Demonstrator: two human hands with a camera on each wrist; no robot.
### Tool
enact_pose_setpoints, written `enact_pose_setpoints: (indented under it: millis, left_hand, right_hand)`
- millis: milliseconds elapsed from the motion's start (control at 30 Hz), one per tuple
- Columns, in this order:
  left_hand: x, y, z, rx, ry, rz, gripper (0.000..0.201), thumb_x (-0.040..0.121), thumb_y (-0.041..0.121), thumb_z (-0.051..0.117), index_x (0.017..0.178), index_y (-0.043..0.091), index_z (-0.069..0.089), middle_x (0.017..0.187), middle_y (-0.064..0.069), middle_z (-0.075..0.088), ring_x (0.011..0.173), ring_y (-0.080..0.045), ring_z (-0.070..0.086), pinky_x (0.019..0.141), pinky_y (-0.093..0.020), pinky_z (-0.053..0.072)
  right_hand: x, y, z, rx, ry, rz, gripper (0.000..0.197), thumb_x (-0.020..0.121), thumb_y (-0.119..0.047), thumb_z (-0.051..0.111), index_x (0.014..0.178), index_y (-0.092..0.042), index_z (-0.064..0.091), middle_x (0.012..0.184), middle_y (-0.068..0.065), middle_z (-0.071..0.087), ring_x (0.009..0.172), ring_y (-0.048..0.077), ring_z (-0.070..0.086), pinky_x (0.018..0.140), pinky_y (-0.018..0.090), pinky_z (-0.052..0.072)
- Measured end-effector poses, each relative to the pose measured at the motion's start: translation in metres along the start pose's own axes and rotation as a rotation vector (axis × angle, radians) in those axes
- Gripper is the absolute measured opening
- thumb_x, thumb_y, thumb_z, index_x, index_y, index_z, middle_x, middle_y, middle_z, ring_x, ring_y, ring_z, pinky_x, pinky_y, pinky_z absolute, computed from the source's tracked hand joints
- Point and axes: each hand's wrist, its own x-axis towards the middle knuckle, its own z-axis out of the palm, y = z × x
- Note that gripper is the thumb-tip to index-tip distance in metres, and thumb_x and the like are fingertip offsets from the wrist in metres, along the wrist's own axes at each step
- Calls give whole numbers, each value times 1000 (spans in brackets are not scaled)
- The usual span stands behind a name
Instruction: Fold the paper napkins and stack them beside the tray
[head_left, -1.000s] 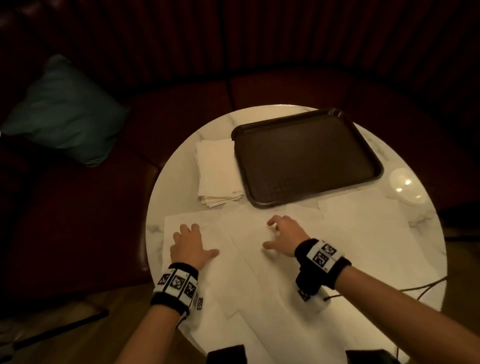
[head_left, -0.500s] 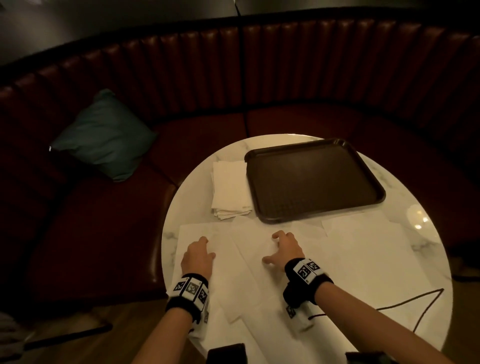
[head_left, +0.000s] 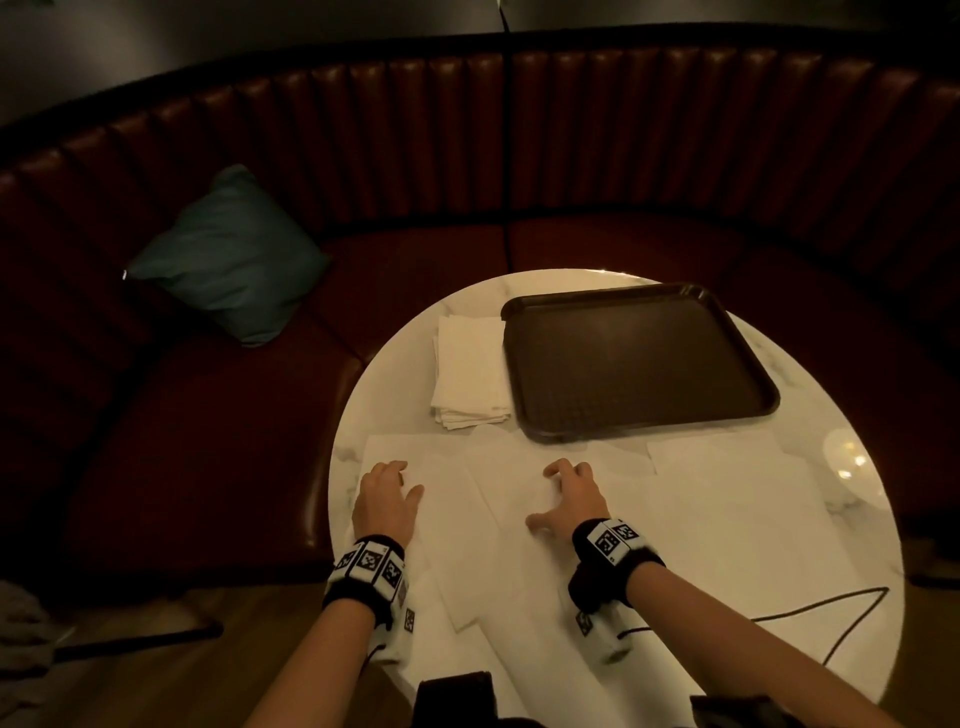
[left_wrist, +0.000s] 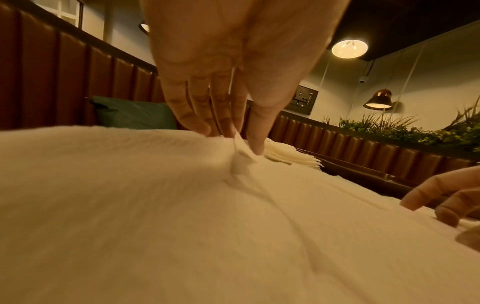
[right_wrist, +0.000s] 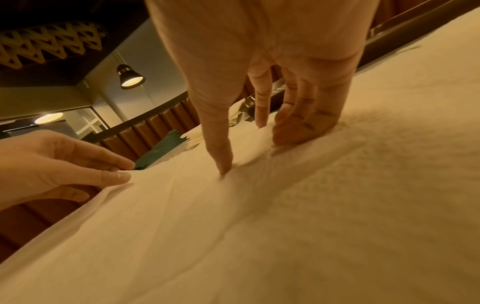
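Observation:
Several unfolded white napkins (head_left: 519, 545) lie overlapping on the near half of the round marble table (head_left: 400, 364). My left hand (head_left: 402, 478) pinches up a small peak of the leftmost napkin (left_wrist: 155, 205) between thumb and fingers (left_wrist: 223, 123). My right hand (head_left: 550, 493) presses its spread fingertips (right_wrist: 293, 131) and thumb down on the middle napkin (right_wrist: 311, 205). A stack of folded napkins (head_left: 470, 374) sits against the left side of the dark brown tray (head_left: 639, 364), which holds nothing.
A curved dark red booth seat (head_left: 519, 130) wraps round the far side of the table, with a teal cushion (head_left: 228, 260) at the left. A black cable (head_left: 810, 616) trails over the napkins by my right forearm. Wood floor (head_left: 156, 675) lies below left.
The head view has tilted up, showing more of the booth. My left hand's thumb has drawn in toward the fingers, lifting a bit of napkin. The right hand stays pressed on the middle napkin.

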Motion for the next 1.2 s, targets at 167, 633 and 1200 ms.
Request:
enact_pose_setpoints:
  millis: [167, 633, 1200]
  left_hand:
    - [3, 4, -3, 42, 47, -9, 12, 86, 23, 69, 96, 16, 70, 96, -3, 70, 92, -22, 62, 82, -39, 52]
    - [7, 48, -24, -605, -155, -144, 6, 85, -2, 61, 87, -4, 56, 63, -21, 69, 50, -27, 68, 56, -34, 60]
    - [6, 60, 22, -568, -232, -345, 15, 90, 12, 61, 94, -2, 63, 84, -16, 69, 53, -20, 63, 62, -31, 56]
  right_hand:
    - [4, 3, 2, 11, 0, 6, 71, 61, -26, 87, 119, -22, 46, 123, 2, 36, 104, 24, 55, 90, 33, 48]
    - [-31, -39, -9, 171, -187, -258, 63, 63, -55, 82, 114, -31, 55, 108, -4, 55, 85, 14, 62, 76, 27, 52]
    - [28, -13, -33, 116, -6, -54, 46, 76, -9, 74, 120, -16, 62, 83, 3, 63, 76, 17, 58, 71, 23, 44]
